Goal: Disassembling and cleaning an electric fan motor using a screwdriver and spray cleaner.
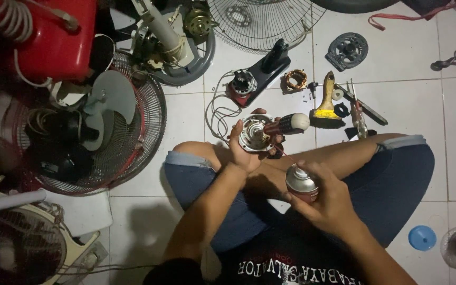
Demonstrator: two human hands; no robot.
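My left hand [243, 149] holds a round silver fan motor housing [254, 133] upright above my crossed legs. A screwdriver with a dark and white handle [290, 124] lies across that same hand beside the motor. My right hand [327, 199] grips a spray can [301, 183], index finger on its top. A thin red straw [286, 156] runs from the can's nozzle up toward the motor.
Around me on the white tiled floor lie a fan guard with grey blades [106, 132], a second wire guard [262, 21], a motor on a black base [257, 76], a copper coil [295, 79], a yellow-handled brush [327, 103], hand tools [359, 108] and a blue cap [422, 237].
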